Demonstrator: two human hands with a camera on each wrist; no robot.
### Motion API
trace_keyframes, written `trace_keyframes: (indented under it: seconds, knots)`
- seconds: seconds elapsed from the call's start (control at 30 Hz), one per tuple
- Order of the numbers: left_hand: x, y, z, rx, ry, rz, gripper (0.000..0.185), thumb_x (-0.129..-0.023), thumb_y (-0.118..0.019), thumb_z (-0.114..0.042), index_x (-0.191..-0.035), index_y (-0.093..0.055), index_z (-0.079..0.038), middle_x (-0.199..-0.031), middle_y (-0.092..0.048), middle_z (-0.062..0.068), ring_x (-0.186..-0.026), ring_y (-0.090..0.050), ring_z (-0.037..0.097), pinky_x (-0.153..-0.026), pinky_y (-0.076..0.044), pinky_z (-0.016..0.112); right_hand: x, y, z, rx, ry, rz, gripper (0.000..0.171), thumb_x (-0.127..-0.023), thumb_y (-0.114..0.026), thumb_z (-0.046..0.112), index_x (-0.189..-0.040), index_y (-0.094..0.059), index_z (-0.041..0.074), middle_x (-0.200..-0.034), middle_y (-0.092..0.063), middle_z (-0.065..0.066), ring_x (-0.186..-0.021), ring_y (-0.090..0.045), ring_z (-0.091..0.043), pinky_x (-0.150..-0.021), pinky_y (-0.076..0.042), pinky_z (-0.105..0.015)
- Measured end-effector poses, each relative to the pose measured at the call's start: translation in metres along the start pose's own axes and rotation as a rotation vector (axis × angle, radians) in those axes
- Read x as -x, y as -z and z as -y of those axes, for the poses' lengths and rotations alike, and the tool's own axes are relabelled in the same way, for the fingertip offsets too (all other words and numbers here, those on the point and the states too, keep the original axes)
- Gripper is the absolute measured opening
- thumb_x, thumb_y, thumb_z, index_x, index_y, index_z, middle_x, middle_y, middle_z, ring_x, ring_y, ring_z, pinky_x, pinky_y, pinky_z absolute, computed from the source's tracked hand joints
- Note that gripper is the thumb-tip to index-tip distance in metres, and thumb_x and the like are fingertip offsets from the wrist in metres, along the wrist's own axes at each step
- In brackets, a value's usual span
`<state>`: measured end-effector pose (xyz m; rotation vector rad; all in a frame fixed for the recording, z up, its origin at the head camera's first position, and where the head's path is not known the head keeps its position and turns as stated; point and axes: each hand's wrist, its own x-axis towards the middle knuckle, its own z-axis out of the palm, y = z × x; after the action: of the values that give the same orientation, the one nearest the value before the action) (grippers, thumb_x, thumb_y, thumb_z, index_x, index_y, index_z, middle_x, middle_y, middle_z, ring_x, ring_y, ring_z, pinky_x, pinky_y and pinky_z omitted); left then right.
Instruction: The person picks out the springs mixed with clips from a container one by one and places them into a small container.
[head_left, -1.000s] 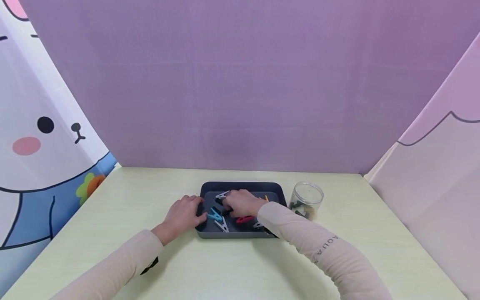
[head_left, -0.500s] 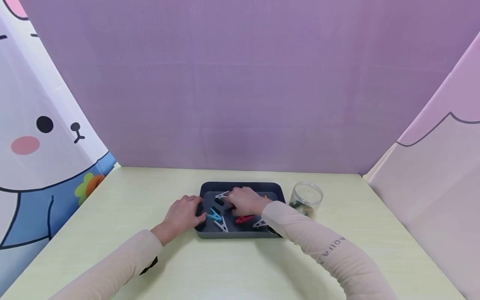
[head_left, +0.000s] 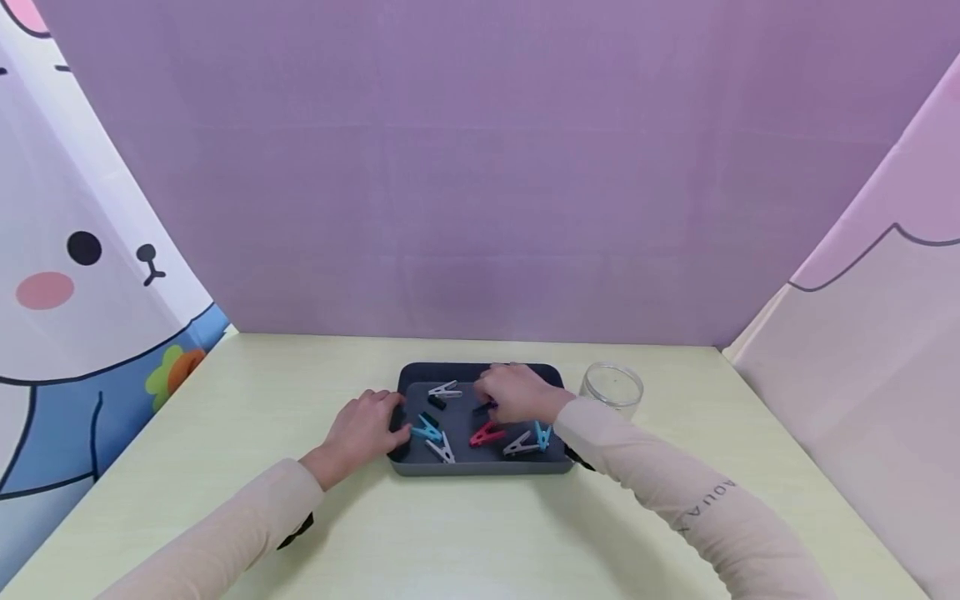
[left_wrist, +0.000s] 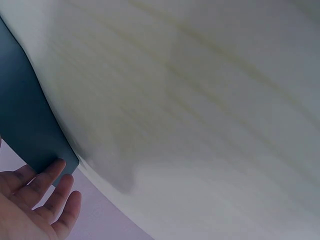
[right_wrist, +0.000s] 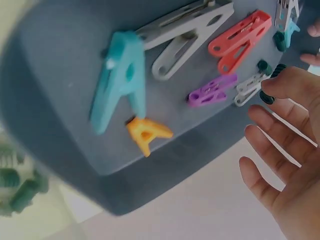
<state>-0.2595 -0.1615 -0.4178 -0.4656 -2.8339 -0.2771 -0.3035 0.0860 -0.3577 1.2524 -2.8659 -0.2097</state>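
Note:
In the head view, my left hand [head_left: 363, 429] holds the left wall of a dark grey tray [head_left: 480, 468], thumb over the rim; its fingertips [left_wrist: 59, 165] lie on the outer wall in the left wrist view. My right hand [head_left: 517, 393] is above the tray's right half. Its thumb and forefinger pinch a small dark green ribbed cylinder [right_wrist: 274, 82]. Around it lie clothespins: red [head_left: 487, 433], grey [head_left: 519, 443], light blue [head_left: 543, 435], purple [right_wrist: 212, 92] and orange [right_wrist: 147, 134]. More light blue [head_left: 427, 430] and white [head_left: 446, 390] ones lie at left.
Right of the tray stands a clear jar [head_left: 615, 385], partly hidden by the right sleeve; green ribbed pieces [right_wrist: 22, 192] show there in the right wrist view. Dark green cylinders [head_left: 437, 402] lie in the tray's left half. A purple backdrop [head_left: 465, 208] rises behind the table [head_left: 300, 367].
My right hand has moved right across the tray, uncovering the clothespins and dark cylinders it was over. The left hand has stayed at the tray's left wall.

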Motion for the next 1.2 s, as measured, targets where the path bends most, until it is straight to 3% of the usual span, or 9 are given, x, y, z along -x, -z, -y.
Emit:
trace_keyframes:
  seconds: [0.17, 0.4, 0.9, 1.2]
  knots:
    - [0.000, 0.000, 0.001, -0.003, 0.005, 0.005, 0.043, -0.077, -0.066, -0.038, -0.106, -0.063, -0.007, -0.103, -0.066, 0.010, -0.089, -0.059, 0.025, -0.073, -0.051, 0.040, 0.012, 0.007, -0.010, -0.008, -0.046, 0.006, 0.014, -0.073, -0.072, 0.021, -0.085, -0.066, 0.017, -0.082, -0.061, 0.007, -0.079, -0.052, -0.011, -0.071, -0.046, -0.032]
    - [0.000, 0.000, 0.001, -0.002, 0.009, 0.013, 0.044, -0.077, -0.066, -0.039, -0.107, -0.062, -0.007, -0.104, -0.065, 0.010, -0.090, -0.059, 0.026, -0.074, -0.051, 0.040, 0.030, 0.014, -0.027, -0.049, -0.082, -0.014, 0.012, -0.073, -0.070, 0.016, -0.083, -0.065, 0.015, -0.081, -0.062, 0.005, -0.076, -0.051, -0.013, -0.067, -0.045, -0.033]
    - [0.001, 0.001, -0.002, -0.005, 0.005, 0.012, 0.043, -0.077, -0.066, -0.038, -0.106, -0.063, -0.007, -0.102, -0.066, 0.010, -0.088, -0.059, 0.025, -0.071, -0.051, 0.039, 0.069, 0.035, -0.062, -0.020, -0.161, -0.056, 0.013, -0.071, -0.072, 0.017, -0.080, -0.062, 0.014, -0.080, -0.060, 0.004, -0.074, -0.052, -0.014, -0.062, -0.045, -0.033]
    - [0.000, 0.000, -0.001, -0.003, 0.012, 0.024, 0.043, -0.078, -0.065, -0.038, -0.107, -0.062, -0.007, -0.105, -0.065, 0.010, -0.090, -0.059, 0.025, -0.074, -0.051, 0.040, 0.093, 0.044, -0.082, -0.105, -0.244, -0.074, 0.012, -0.071, -0.069, 0.014, -0.080, -0.063, 0.014, -0.084, -0.062, 0.001, -0.074, -0.052, -0.016, -0.058, -0.041, -0.032]
